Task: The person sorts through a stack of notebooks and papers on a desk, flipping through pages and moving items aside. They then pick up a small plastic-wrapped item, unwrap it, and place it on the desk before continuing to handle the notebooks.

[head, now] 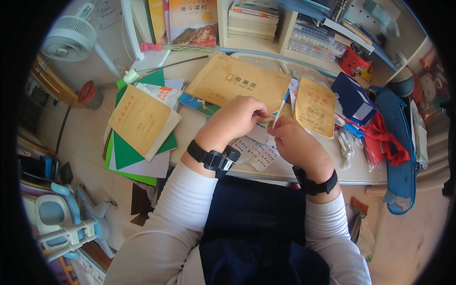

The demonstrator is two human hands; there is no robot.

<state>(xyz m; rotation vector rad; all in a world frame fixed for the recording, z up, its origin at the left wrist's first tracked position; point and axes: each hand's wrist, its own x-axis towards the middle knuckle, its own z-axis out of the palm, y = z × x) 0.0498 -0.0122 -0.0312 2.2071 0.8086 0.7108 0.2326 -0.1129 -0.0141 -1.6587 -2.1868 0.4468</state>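
Over the desk's near part, my left hand [237, 115] pinches a small piece of paper between thumb and fingers. Close beside it, my right hand [294, 133] is closed at the lower end of a thin white strip [279, 113]; the fingers partly hide what they grip. Behind the hands lies a large tan drawing book [242, 80], on top of a blue illustrated book [199, 104]. A tan exercise book [315, 107] lies to the right of the hands. Under and between the wrists is a sheet of small printed stickers [258, 153].
On the left, a thick tan exercise book [140, 121] rests on green folders [164, 144]. A dark blue box [354, 98], red cloth [388, 137] and a long blue case [400, 153] crowd the right side. Shelves with stacked books [253, 23] stand behind; a white fan [69, 37] is at left.
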